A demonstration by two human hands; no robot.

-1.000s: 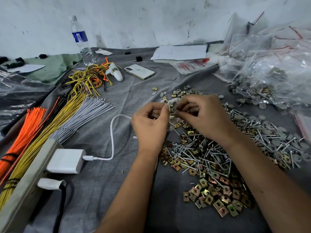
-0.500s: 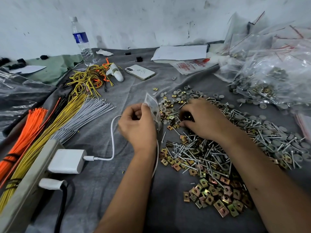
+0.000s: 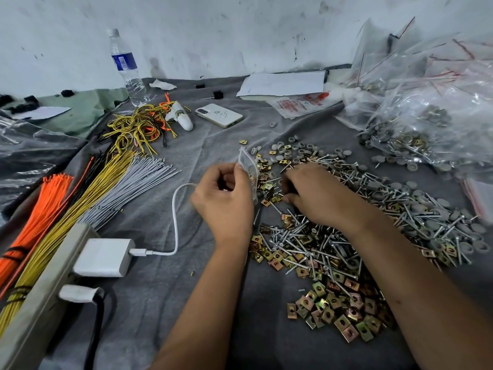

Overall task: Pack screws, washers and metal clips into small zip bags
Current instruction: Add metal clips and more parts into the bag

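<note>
Zip bag: small clear plastic zip bag (image 3: 248,170), held upright above the grey cloth (image 3: 160,289), just left of the hardware heap.
Left hand: my left hand (image 3: 225,200) pinches the bag's left edge, fingers curled round it.
Right hand: my right hand (image 3: 313,194) lies palm-down on the heap, fingers curled under; I cannot tell whether they hold anything.
Screws: long silver screws (image 3: 301,236), heaped under and around my right hand.
Clips: square brass-coloured metal clips (image 3: 338,313), piled nearest me.
Washers: round grey washers (image 3: 288,152), scattered beyond the bag.
Other: white phone (image 3: 218,115), far side.
</note>
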